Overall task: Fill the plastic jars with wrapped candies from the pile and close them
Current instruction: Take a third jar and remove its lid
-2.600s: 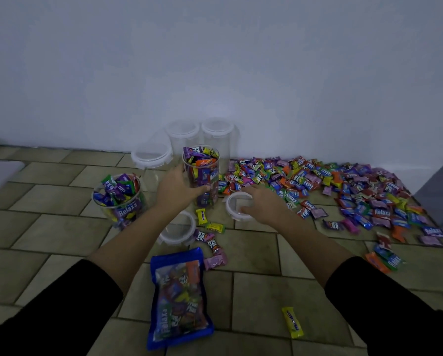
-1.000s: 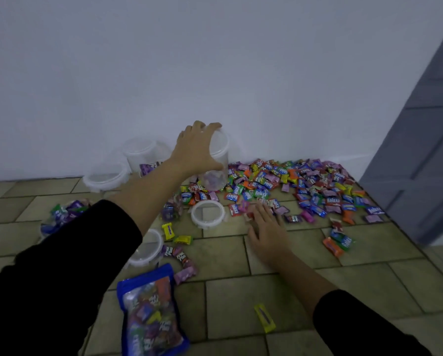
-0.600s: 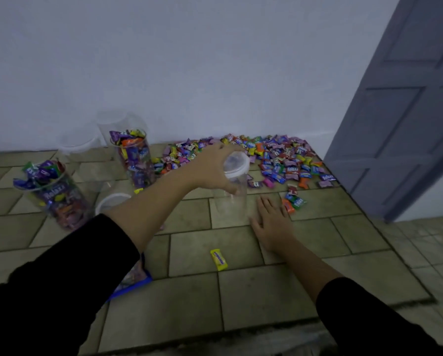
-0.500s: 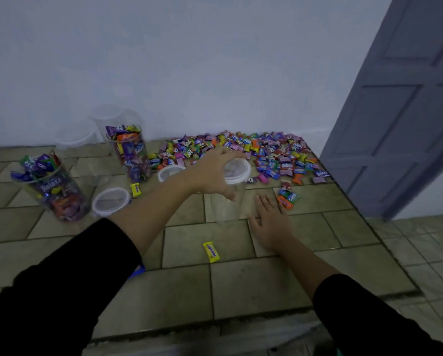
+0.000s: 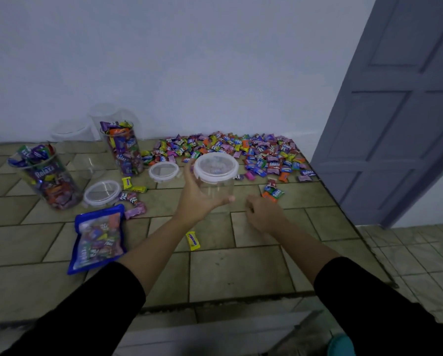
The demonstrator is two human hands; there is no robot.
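left hand [image 5: 197, 199] grips lidded empty jar [image 5: 219, 186] | right hand [image 5: 265, 214] loose on floor [image 5: 241, 273] | tall jar [image 5: 124, 152], left jar [image 5: 49, 183] hold candies [image 5: 35, 152]

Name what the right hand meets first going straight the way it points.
Probably the clear lidded jar held by the left hand; the right hand points at it, though depth is unclear.

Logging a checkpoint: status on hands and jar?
Left hand grips empty clear plastic jar; white lid on, blocking filling. Right hand empty beside it. Colourful wrapped-candy pile just behind, unobstructed.
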